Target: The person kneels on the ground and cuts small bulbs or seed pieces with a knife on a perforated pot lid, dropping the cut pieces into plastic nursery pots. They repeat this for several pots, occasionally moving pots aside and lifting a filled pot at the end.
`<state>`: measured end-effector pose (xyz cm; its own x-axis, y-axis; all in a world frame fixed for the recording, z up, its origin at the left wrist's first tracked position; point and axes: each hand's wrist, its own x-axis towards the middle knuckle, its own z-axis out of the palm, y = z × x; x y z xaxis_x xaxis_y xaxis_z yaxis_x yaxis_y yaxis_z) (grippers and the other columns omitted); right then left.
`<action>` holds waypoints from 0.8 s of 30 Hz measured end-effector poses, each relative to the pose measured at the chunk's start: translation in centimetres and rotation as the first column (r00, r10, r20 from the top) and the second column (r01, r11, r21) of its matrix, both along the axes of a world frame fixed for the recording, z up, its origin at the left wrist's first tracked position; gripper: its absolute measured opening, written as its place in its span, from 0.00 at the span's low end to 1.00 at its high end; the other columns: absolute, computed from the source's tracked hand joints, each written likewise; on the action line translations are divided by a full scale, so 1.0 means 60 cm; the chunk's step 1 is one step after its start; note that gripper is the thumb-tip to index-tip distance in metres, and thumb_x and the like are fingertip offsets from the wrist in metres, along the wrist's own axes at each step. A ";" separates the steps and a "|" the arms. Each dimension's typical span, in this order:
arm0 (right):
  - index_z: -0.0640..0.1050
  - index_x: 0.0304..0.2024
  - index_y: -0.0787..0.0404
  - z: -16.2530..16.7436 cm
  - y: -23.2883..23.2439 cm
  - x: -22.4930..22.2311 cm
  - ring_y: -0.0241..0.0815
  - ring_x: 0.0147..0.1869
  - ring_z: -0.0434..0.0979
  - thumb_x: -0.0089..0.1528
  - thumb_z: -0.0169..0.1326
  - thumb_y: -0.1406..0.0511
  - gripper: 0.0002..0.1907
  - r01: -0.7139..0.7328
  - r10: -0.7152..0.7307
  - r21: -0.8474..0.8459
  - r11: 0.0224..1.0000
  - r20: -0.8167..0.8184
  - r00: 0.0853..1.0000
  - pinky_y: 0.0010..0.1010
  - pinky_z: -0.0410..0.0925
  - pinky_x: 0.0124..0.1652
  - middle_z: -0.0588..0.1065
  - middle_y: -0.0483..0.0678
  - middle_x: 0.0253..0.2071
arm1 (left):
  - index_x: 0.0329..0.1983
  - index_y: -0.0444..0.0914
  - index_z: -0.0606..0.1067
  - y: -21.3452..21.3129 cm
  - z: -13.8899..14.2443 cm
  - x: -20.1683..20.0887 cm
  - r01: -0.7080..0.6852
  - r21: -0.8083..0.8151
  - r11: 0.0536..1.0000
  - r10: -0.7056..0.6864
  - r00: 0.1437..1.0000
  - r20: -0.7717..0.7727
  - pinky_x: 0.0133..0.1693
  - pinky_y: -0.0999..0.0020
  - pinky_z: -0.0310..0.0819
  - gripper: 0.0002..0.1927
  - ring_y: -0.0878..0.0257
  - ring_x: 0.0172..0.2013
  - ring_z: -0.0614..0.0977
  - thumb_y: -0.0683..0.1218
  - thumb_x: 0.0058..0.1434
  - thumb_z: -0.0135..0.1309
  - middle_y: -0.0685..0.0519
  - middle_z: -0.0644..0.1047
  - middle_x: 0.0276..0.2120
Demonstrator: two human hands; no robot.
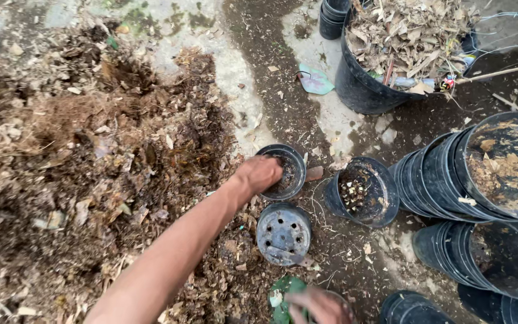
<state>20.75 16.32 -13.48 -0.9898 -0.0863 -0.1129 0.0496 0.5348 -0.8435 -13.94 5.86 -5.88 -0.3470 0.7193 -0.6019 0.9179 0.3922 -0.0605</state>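
A heap of compost (91, 162) fills the left of the frame. At centre, the left hand (259, 174) reaches into a small black pot (288, 171), fingers curled loosely on its rim. At the bottom edge, the right hand (319, 306) pinches a green leaf (283, 297). Stacked pots (451, 180) lie right.

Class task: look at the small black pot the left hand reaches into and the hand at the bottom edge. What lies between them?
In the head view, an upturned black pot with drain holes lies on leaf litter between them.
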 end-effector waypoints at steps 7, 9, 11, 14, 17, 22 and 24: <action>0.74 0.56 0.63 -0.038 0.030 0.014 0.56 0.48 0.79 0.69 0.56 0.58 0.19 0.746 0.293 0.583 0.322 -0.810 0.507 0.49 0.65 0.57 0.80 0.54 0.39 | 0.61 0.34 0.66 0.024 -0.062 0.006 0.040 -0.094 0.995 -0.042 0.999 -0.020 0.47 0.66 0.79 0.21 0.59 0.43 0.80 0.38 0.65 0.53 0.43 0.74 0.47; 0.74 0.56 0.64 -0.003 0.027 0.004 0.55 0.48 0.79 0.69 0.54 0.56 0.21 0.761 0.340 0.549 0.346 -0.829 0.444 0.49 0.64 0.56 0.79 0.54 0.38 | 0.62 0.36 0.66 0.031 -0.068 0.012 -0.042 -0.043 0.998 0.043 0.999 0.026 0.48 0.65 0.79 0.22 0.58 0.46 0.80 0.39 0.65 0.54 0.44 0.74 0.48; 0.73 0.57 0.62 0.016 0.024 -0.012 0.55 0.51 0.79 0.68 0.55 0.58 0.20 0.812 0.245 0.493 0.312 -0.868 0.432 0.51 0.66 0.58 0.80 0.54 0.40 | 0.62 0.37 0.67 0.040 -0.065 0.003 -0.087 0.011 0.996 0.087 0.996 0.033 0.49 0.65 0.79 0.22 0.57 0.47 0.80 0.40 0.65 0.55 0.44 0.75 0.49; 0.73 0.57 0.62 0.011 0.021 0.001 0.58 0.52 0.79 0.66 0.55 0.59 0.21 0.740 0.241 0.579 0.342 -0.815 0.526 0.53 0.66 0.59 0.81 0.57 0.42 | 0.56 0.36 0.72 0.043 -0.042 0.001 -0.185 0.096 0.978 0.176 0.980 0.088 0.48 0.65 0.80 0.15 0.56 0.46 0.82 0.40 0.66 0.53 0.43 0.77 0.49; 0.72 0.58 0.63 -0.053 0.017 0.015 0.58 0.53 0.79 0.67 0.56 0.58 0.22 0.684 0.295 0.626 0.374 -0.780 0.552 0.53 0.65 0.59 0.81 0.59 0.45 | 0.47 0.36 0.79 0.037 0.015 -0.009 -0.459 0.201 0.865 0.390 0.869 0.306 0.44 0.67 0.83 0.09 0.56 0.43 0.84 0.37 0.68 0.50 0.43 0.81 0.47; 0.80 0.52 0.62 -0.079 0.013 0.008 0.53 0.51 0.77 0.68 0.48 0.54 0.21 0.874 0.255 0.398 0.280 -0.908 0.332 0.50 0.61 0.59 0.81 0.53 0.42 | 0.51 0.39 0.77 -0.027 0.154 -0.014 -0.756 0.350 0.553 0.432 0.619 0.656 0.37 0.67 0.84 0.13 0.58 0.34 0.84 0.46 0.64 0.54 0.45 0.77 0.45; 0.82 0.46 0.59 -0.069 0.015 0.030 0.49 0.45 0.79 0.65 0.51 0.55 0.17 0.796 0.183 0.477 0.373 -0.879 0.441 0.46 0.66 0.52 0.82 0.50 0.39 | 0.51 0.41 0.77 -0.060 0.196 0.006 -0.844 0.284 0.455 0.501 0.506 0.702 0.35 0.64 0.85 0.14 0.57 0.34 0.84 0.48 0.64 0.54 0.48 0.79 0.43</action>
